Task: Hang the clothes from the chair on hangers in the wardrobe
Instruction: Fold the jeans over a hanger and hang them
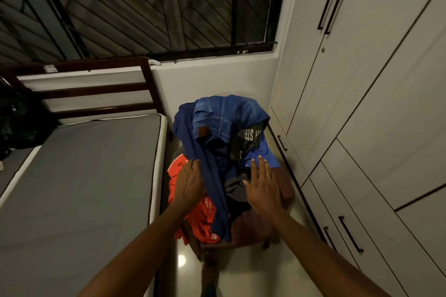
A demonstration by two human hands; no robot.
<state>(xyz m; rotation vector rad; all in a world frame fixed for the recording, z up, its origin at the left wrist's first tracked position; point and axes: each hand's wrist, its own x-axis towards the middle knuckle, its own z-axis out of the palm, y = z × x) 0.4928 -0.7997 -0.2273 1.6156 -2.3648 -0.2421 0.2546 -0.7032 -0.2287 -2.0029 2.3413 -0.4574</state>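
Note:
A dark wooden chair (284,183) stands between the bed and the wardrobe, heaped with clothes. Blue jeans (222,118) drape over its back, with a long dark blue garment (214,183) hanging down the front. A red garment (200,214) lies on the left of the seat, and a black shirt with white letters (246,137) sits at the right. My left hand (189,182) rests with straight fingers on the red garment at the edge of the dark blue one. My right hand (261,184) hovers flat and open over the dark clothes on the seat. The white wardrobe (362,103) is closed.
A bed with a bare grey mattress (79,188) fills the left, its dark wooden headboard (96,89) against the wall. A barred window (156,7) is above. Wardrobe drawers with black handles (350,234) run along the right. A narrow strip of shiny floor (241,272) lies before the chair.

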